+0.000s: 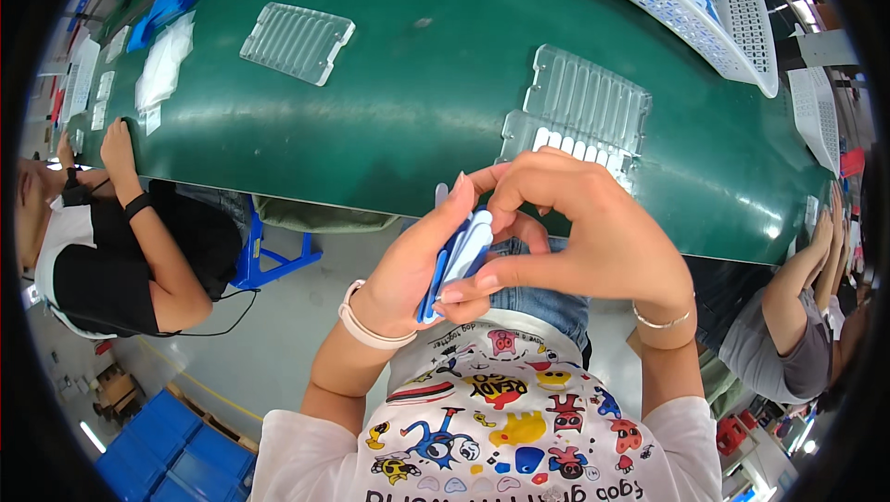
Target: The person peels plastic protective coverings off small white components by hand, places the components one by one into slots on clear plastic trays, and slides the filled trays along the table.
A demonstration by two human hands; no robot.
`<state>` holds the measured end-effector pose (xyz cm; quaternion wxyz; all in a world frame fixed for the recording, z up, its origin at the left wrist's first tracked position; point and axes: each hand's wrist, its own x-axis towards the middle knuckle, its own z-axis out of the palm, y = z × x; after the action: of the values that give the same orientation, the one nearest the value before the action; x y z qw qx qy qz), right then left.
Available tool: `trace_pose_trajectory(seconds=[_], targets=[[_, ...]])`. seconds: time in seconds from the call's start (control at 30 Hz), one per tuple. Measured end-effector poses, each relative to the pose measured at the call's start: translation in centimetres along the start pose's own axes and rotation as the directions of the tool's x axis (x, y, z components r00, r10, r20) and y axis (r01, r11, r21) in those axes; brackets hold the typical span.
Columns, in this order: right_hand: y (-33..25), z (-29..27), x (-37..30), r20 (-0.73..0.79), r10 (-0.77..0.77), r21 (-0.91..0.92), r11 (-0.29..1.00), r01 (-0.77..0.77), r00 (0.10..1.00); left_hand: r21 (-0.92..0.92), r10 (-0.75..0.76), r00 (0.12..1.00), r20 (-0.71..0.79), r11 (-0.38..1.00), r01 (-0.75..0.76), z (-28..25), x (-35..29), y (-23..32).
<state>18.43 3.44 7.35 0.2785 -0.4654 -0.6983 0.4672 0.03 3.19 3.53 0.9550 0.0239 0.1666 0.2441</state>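
My left hand (413,261) is wrapped round a bundle of slim blue-and-white plastic sticks (468,250), held in front of my body at the table's near edge. My right hand (593,224) arches over from the other side. Its thumb and fingertips press on both ends of the bundle, and some fingertips are hidden behind it. Just beyond my hands lies a clear ribbed tray (515,131) with several white pieces (579,152) in its slots, partly covered by my right hand. A second clear tray (589,94) sits against its far side.
Another clear ribbed tray (297,43) lies on the green table (417,85) at left. A white basket (667,15) of blue-and-white parts stands at the far right. Clear bags (167,62) lie far left. Co-workers sit on both sides; a blue stool (269,256) stands at left.
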Motion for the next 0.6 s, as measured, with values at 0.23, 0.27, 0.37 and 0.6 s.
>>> trace_pose_trajectory(seconds=[0.23,0.27,0.37,0.6], targets=[[0.7,-1.7,1.0,0.127,0.130,0.123,0.982,-0.146,0.983,0.249,-0.037,0.997,-0.070,0.967,0.053,0.9,-0.1,1.1],[0.5,-2.2,1.1,0.169,0.267,0.146,0.945,-0.292,0.949,0.322,-0.056,0.997,-0.061,0.944,0.072,0.9,-0.1,1.4],[0.8,-2.3,0.9,-0.080,0.284,0.301,0.921,-0.249,0.955,0.423,0.023,0.980,-0.197,0.904,0.064,0.1,0.0,1.4],[3.1,-0.7,-1.1,-0.366,-0.379,-0.612,0.786,0.087,0.850,0.384,0.193,0.951,-0.243,0.919,-0.088,-0.6,-0.5,1.7]])
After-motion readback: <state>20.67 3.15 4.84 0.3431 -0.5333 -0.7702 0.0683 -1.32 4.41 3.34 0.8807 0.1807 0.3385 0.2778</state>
